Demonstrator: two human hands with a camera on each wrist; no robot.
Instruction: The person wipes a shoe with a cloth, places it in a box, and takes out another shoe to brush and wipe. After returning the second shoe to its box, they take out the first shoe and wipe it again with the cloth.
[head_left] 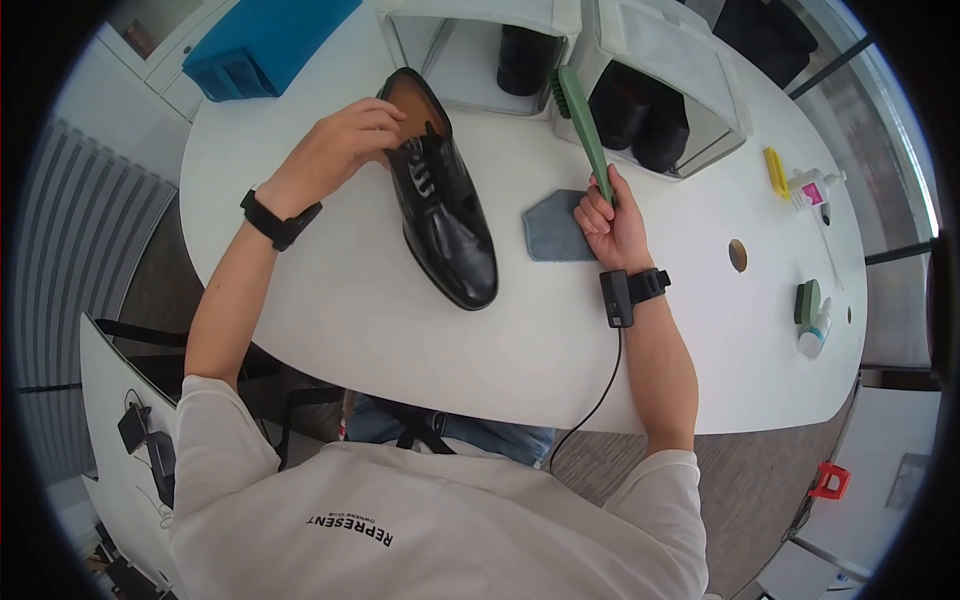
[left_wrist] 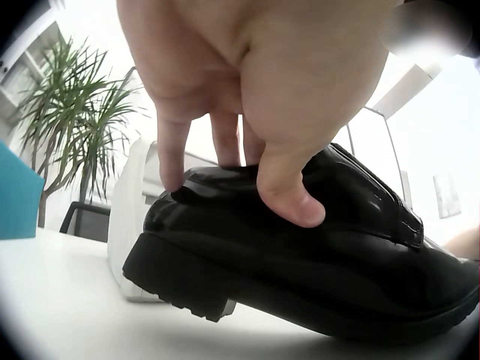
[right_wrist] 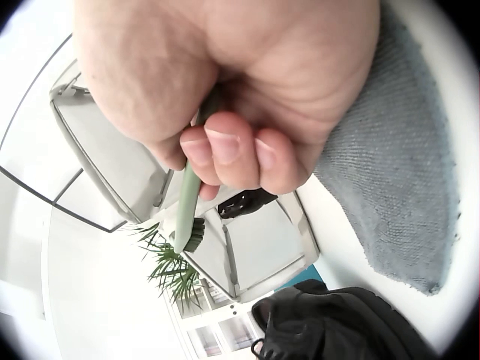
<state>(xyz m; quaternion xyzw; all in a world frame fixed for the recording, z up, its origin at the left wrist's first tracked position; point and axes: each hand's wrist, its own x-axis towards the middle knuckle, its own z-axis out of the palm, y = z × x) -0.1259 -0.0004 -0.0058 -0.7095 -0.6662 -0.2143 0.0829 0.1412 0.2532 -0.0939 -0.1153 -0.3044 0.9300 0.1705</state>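
Observation:
A glossy black lace-up shoe (head_left: 447, 215) points its toe toward the person, its tan insole showing at the far end. My left hand (head_left: 345, 145) grips it by the collar, thumb on the outside of the upper and fingers over the rim. From the left wrist, the shoe's chunky heel (left_wrist: 176, 274) shows close over the white tabletop. In my right hand (head_left: 612, 222) is a green long-handled brush (head_left: 585, 130), fingers curled round the handle and dark bristles (right_wrist: 195, 234) pointing up and away. Beneath that hand lies a grey-blue cloth (head_left: 553, 228), partly covered by it.
Two white shoe boxes with open fronts stand at the back: the left box (head_left: 480, 103) and the right box (head_left: 715, 150), with black shoes (head_left: 660, 135) inside. A teal case (head_left: 235, 75) lies far left. Bottles (head_left: 815, 330) and a second green brush (head_left: 808, 300) sit at right.

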